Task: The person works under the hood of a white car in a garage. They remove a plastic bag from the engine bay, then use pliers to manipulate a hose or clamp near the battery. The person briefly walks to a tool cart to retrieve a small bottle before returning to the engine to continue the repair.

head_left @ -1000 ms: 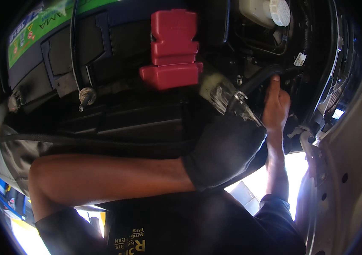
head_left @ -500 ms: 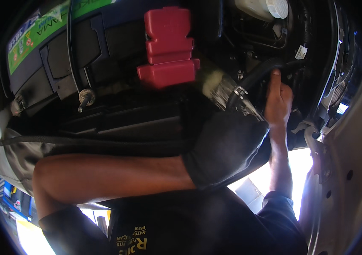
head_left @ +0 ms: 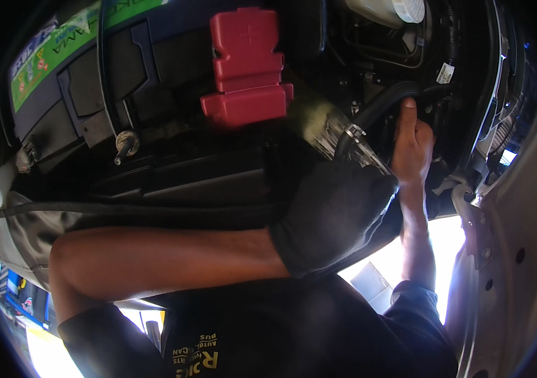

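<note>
The hose [head_left: 387,101] is black and curves through the right-centre of the engine bay, with a metal clamp [head_left: 355,131] seated around its lower section. The right hand [head_left: 413,150] is below the upper bend, thumb extended upward with its tip against the hose; the other fingers are folded largely out of sight, and whether they grasp anything cannot be told. The left hand [head_left: 347,205] is hidden under a black covering [head_left: 316,230] just below the clamp; the state of its fingers cannot be told. A bright metal strip [head_left: 374,157] runs between the clamp and the covering. Left of the clamp is the red cover [head_left: 246,66], and farther left the battery [head_left: 108,72], crossed by a thin rod [head_left: 102,69]. A white tag [head_left: 445,73] is above and right of the right hand; the reservoir cap [head_left: 412,9] is near the upper edge
</note>
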The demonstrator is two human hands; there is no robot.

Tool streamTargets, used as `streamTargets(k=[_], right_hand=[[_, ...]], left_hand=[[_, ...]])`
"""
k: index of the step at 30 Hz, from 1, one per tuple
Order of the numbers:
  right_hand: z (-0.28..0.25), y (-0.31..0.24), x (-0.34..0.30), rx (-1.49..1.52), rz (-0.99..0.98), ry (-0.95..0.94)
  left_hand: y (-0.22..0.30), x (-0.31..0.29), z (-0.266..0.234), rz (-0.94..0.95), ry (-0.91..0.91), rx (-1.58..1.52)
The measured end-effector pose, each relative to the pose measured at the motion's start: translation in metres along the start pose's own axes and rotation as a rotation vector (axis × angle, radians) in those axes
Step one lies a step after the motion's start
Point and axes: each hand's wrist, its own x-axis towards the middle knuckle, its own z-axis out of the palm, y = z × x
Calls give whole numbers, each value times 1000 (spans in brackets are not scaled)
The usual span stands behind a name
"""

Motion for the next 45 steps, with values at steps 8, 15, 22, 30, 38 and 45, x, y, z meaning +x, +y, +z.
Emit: streamTargets(k=[8, 15, 22, 30, 38, 45], right_hand=[[-2, 0, -1, 59, -65, -14], [1, 10, 4, -46, -55, -10], [-5, 9, 5, -14, -58, -33], [-1, 4, 2, 31, -42, -33], [0, 11, 5, 27, -81, -7], [2, 12, 6, 107, -97, -20]], left_hand=[[0, 0, -5, -27, -44, -42], [-1, 1, -4, -12, -23, -72], [1, 2, -8, -39, -80, -45], [-2, 3, -4, -8, -1, -78], [-1, 1, -4, -24, -15, -72], [-3, 2, -5, -25, -17, -85]])
